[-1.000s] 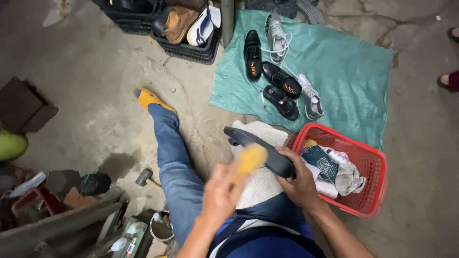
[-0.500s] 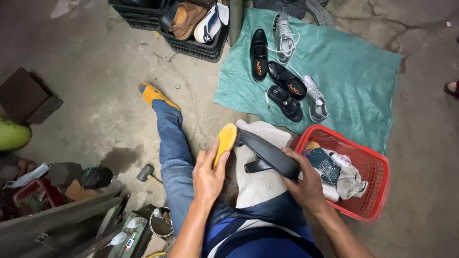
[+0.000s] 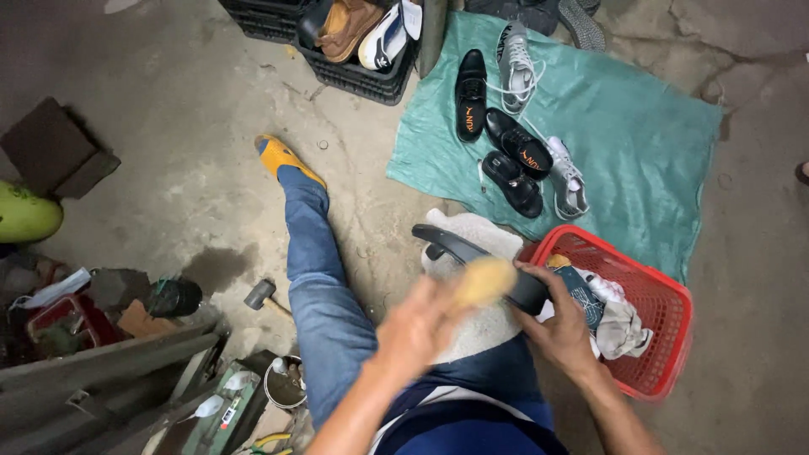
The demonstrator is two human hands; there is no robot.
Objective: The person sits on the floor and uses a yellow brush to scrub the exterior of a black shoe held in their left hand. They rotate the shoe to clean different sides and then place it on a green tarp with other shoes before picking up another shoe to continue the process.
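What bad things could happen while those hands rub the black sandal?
The left hand swings a blurred yellow brush close to the right hand gripping the black sandal, so it might knock those fingers. The sandal is held at one end only, over a white cloth, and could slip. The red plastic basket sits beside the right arm and might get bumped.

One head-worn camera looks steeply down, close over the lap, concrete floor [image 3: 168, 168] beyond.
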